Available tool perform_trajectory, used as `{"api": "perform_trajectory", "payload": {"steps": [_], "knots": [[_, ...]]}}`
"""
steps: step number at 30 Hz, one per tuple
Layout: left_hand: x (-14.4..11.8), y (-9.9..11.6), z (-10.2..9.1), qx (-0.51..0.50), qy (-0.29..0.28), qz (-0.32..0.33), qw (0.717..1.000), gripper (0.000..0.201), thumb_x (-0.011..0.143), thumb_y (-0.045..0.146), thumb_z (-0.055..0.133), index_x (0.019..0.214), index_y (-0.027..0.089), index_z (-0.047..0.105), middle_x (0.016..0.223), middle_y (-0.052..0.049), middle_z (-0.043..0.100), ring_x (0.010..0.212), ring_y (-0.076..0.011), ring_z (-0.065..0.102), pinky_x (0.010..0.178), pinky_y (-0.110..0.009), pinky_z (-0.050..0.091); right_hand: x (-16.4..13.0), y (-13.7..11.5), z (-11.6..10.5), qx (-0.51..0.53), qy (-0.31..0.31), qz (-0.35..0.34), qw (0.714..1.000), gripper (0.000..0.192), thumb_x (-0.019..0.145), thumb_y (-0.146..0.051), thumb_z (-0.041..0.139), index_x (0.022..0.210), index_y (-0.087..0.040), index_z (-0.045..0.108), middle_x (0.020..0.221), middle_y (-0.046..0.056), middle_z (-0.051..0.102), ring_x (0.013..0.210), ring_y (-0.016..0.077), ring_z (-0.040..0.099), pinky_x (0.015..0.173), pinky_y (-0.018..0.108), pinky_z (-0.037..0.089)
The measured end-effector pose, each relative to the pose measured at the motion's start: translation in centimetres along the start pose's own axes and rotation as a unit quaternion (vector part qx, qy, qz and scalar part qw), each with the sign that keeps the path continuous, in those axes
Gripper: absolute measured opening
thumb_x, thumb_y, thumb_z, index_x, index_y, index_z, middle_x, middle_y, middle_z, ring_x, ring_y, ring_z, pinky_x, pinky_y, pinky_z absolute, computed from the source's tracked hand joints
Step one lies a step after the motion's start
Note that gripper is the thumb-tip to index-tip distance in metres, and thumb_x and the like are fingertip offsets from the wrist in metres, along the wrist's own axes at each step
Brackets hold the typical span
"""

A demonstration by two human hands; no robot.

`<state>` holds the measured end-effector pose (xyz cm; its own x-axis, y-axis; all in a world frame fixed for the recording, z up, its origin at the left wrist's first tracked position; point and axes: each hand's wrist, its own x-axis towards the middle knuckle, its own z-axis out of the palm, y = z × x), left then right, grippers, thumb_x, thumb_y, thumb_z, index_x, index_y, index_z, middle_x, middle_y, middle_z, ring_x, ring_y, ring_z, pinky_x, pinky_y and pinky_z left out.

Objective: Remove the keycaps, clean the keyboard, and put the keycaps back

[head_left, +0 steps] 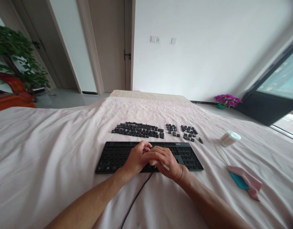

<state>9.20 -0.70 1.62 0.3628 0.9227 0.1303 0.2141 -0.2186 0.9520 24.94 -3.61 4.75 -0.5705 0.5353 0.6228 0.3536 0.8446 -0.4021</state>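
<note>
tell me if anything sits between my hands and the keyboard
Nothing visible does. The left hand and right hand rest directly on the keyboard, the right pinching a thin stick. The loose keycaps lie beyond it.

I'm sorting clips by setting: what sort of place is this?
Likely a room in a home: a cloth-covered table, interior doors, a potted plant. Both hands rest on a keyboard stripped of keycaps.
</note>
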Motion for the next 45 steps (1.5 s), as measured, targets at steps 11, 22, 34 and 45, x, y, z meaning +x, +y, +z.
{"api": "perform_trajectory", "payload": {"steps": [11,22,34,45], "knots": [[-0.7,0.0,-0.8,-0.145,0.034,-0.002,0.989,0.037,0.072,0.019,0.07,0.103,0.017,0.051,0.084,0.0,0.062,0.079,-0.0127,0.063,0.075,-0.027,0.051,0.2,0.5,-0.8,-0.067,0.083,0.265,0.958,0.019,0.091,-0.033,0.055,0.091,-0.021,0.071,0.083,0.004,0.069,0.077,0.0167,0.064,0.073,0.026,0.048],[-3.5,-0.3,-2.2,-0.048,0.063,0.037,0.996,0.041,0.077,0.02,0.066,0.115,0.021,0.05,0.093,-0.001,0.062,0.085,-0.014,0.063,0.079,-0.029,0.052,-0.1,0.7,0.0,0.055,0.039,0.364,0.929,0.012,0.079,-0.03,0.066,0.084,-0.022,0.073,0.082,0.001,0.073,0.077,0.0182,0.066,0.071,0.027,0.048],[-1.3,2.9,-5.9,0.231,-0.055,0.071,0.969,0.018,0.077,0.014,0.057,0.09,0.022,0.066,0.092,-0.001,0.068,0.078,-0.0143,0.062,0.072,-0.025,0.047,3.2,7.1,-1.6,-0.245,-0.064,0.432,0.866,0.017,0.084,-0.03,0.059,0.093,-0.027,0.073,0.093,0.002,0.074,0.088,0.0202,0.066,0.068,0.026,0.039],[0.1,1.5,-0.8,0.354,-0.035,0.074,0.932,0.014,0.083,0.018,0.055,0.082,0.023,0.068,0.086,-0.002,0.069,0.086,-0.0186,0.064,0.076,-0.028,0.044,3.3,8.1,-0.7,-0.27,-0.101,0.435,0.853,0.016,0.084,-0.03,0.059,0.092,-0.027,0.072,0.09,0.001,0.073,0.087,0.0197,0.065,0.065,0.025,0.036]]}}
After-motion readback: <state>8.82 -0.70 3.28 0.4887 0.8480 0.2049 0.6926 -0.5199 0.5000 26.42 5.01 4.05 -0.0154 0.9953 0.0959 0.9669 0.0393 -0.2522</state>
